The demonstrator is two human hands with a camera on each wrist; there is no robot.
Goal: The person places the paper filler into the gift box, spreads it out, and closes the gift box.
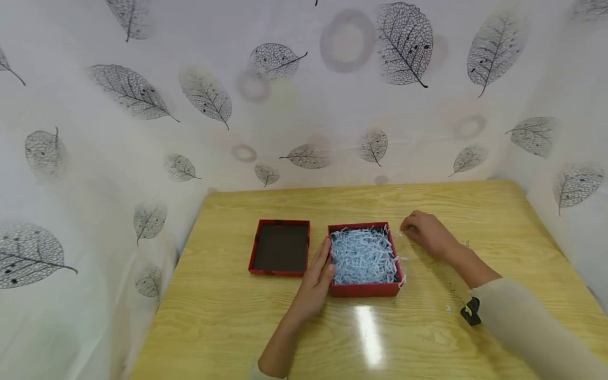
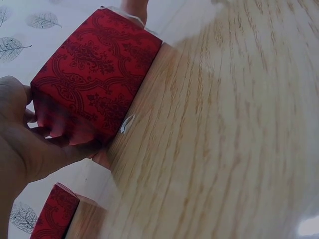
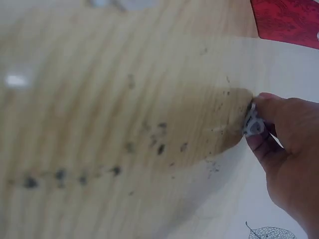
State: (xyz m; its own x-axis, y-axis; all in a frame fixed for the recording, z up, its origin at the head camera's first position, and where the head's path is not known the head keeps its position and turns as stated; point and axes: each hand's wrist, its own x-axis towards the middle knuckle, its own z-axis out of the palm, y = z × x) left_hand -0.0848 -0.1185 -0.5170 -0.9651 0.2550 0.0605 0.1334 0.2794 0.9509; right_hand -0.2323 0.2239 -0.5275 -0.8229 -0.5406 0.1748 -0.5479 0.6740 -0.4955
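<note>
A red patterned box (image 1: 366, 290) full of pale blue shredded paper (image 1: 363, 256) sits on the table. My left hand (image 1: 314, 279) rests along its left wall; in the left wrist view, the fingers of that left hand (image 2: 30, 144) touch the red side of the box (image 2: 94, 74). Just beyond the box's right side, my right hand (image 1: 429, 232) pinches a small strip of shredded paper (image 3: 254, 125) between thumb and fingers. A few strips hang over the box's right rim.
Left of the box lies the box lid (image 1: 280, 248), dark inside and red-edged. A black and yellow object (image 1: 471, 311) shows beside the right sleeve. Small scraps (image 1: 448, 308) and dark specks mark the wooden table (image 1: 228, 316). Leaf-patterned cloth (image 1: 304, 116) hangs behind.
</note>
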